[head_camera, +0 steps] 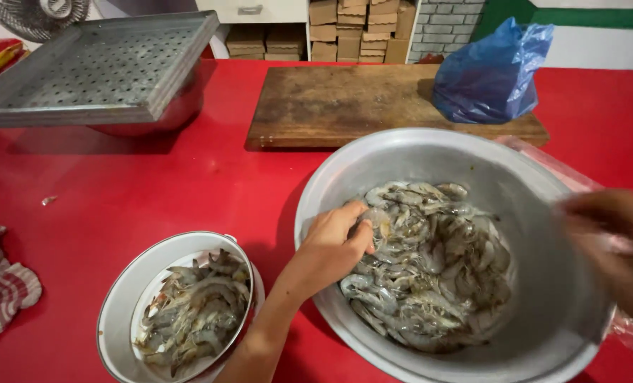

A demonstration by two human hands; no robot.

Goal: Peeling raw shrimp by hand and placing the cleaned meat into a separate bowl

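Fingers of left hand [334,241] curl, pinching one shrimp from the shrimp pile [426,266] in the big metal basin [543,312], centre-right | right hand [614,248] blurred at basin rim, finger state unclear, seemingly steadying it | small bowl [121,301] lower left, close for sorted shrimp

The left hand [336,237] reaches forward from the near edge of the desk, its bare forearm slanting up from below, wrist straight. The hand is turned palm down, knuckles up, with the fingers [365,234] curled in and pinched together at the tips. The right hand [614,241] hangs near the right edge, raised higher than the left, and is blurred. Its fingers look loosely bent, but I cannot tell whether they close on anything.
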